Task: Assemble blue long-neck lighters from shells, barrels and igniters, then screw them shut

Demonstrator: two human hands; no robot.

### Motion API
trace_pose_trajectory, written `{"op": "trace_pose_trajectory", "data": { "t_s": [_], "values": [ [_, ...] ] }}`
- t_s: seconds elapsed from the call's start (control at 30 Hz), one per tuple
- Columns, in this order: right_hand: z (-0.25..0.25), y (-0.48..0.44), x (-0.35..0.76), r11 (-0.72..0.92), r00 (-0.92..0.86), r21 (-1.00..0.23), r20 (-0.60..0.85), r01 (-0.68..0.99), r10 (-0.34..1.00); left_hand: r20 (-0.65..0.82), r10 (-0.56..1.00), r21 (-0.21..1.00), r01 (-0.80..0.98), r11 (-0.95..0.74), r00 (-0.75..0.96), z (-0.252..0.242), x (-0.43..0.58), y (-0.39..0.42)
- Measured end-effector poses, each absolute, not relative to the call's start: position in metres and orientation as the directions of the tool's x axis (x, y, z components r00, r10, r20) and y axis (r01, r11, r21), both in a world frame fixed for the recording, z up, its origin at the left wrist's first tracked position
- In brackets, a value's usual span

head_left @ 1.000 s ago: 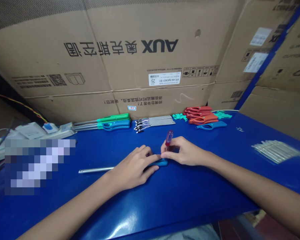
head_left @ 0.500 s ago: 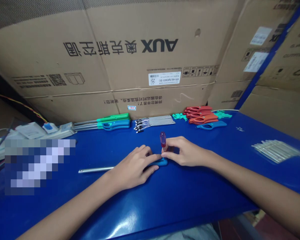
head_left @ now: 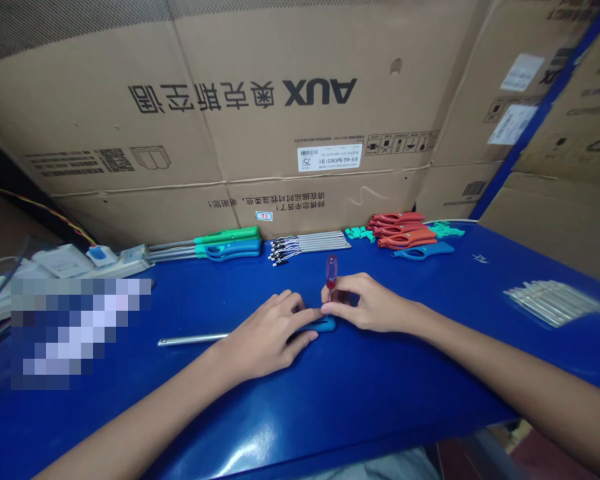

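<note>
A blue long-necked lighter (head_left: pixel 325 325) lies on the blue table, its metal tube (head_left: pixel 193 339) pointing left. My left hand (head_left: pixel 275 333) is closed over the lighter's handle and covers most of it. Between the thumb and fingers of my right hand (head_left: pixel 360 303) is a small screwdriver (head_left: pixel 332 272) with a clear purple-red handle. It stands nearly upright, with its tip down at the handle's right end. The exact contact point of the tip is hidden by my fingers.
Along the back lie green and blue lighters (head_left: pixel 230 243), metal tubes with wires (head_left: pixel 323 241), turquoise pieces (head_left: pixel 360 233) and red and blue handle shells (head_left: pixel 403 233). Clear packaged sticks (head_left: pixel 555 300) lie at right. A power strip (head_left: pixel 135 260) is at left; a cardboard box (head_left: pixel 260 147) walls the back.
The screwdriver's handle has shifted slightly right and up, and my right fingers have moved a little on its shaft. My left hand and the lighter have stayed in place.
</note>
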State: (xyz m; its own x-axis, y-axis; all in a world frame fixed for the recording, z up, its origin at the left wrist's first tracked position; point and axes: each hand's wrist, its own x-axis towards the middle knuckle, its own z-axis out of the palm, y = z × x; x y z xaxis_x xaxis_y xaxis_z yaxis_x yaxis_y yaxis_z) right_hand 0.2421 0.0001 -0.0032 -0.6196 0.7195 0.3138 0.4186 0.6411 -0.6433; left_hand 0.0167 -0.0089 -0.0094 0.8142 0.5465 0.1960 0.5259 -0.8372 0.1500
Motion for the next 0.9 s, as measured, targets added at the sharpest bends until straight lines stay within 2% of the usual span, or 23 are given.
{"op": "trace_pose_trajectory", "data": {
  "t_s": [0.2,0.57,0.9],
  "values": [
    [0.006,0.000,0.248,0.604,-0.667,-0.688,0.232,0.403,0.708,0.205,0.542,0.161,0.518,-0.840,0.815,-0.008,0.017,-0.009],
    [0.006,-0.001,0.245,0.699,-0.659,-0.520,0.304,0.491,0.688,0.203,0.544,0.155,0.522,-0.839,0.814,-0.010,0.016,-0.008],
    [0.004,-0.003,0.245,0.700,-0.646,-0.505,0.317,0.505,0.694,0.180,0.550,0.151,0.529,-0.835,0.816,-0.010,0.016,-0.009]
  ]
}}
